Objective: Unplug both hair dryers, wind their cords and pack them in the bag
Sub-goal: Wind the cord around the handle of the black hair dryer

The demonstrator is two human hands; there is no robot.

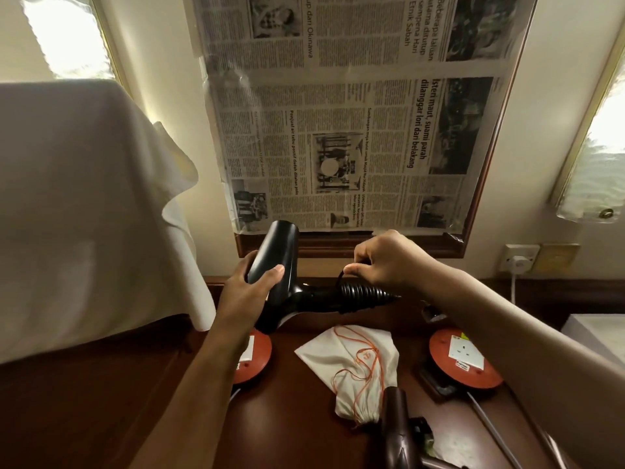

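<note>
My left hand (252, 287) grips the barrel of a black hair dryer (282, 262), held above the dark wooden table (142, 401). Its handle points right, with black cord (363, 292) coiled round it in tight turns. My right hand (389, 260) pinches the cord just above the coil. A white drawstring bag (341, 358) with an orange string lies flat on the table below. A second, brown hair dryer (397, 431) lies at the near edge beside the bag.
Two red round extension sockets sit on the table, one (257, 353) under my left forearm, one (463, 358) at the right. A white wall socket (519, 260) holds a plug. White cloth (84, 198) drapes at left. Newspaper (338, 113) covers the mirror ahead.
</note>
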